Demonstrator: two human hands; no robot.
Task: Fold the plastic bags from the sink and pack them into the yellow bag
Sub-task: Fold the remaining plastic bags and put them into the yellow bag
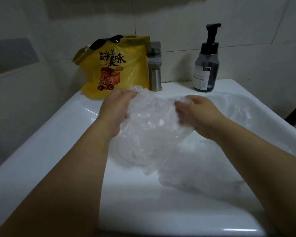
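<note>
Hanging crumpled at mid-frame over the white sink [46, 134], a clear plastic bag [150, 124] is pinched at its top corners by the left hand [115, 108] and right hand [200, 115], fingers closed on the film. More clear plastic [232, 106] lies in the basin at right. Behind, upper centre, the yellow bag [116, 69] stands touching the steel faucet [155, 65]; a dark soap dispenser [207, 64] stands upper right.

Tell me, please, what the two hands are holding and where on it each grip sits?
Both hold one clear plastic bag above the sink: the left hand pinches its upper left edge, the right hand its upper right edge.
</note>
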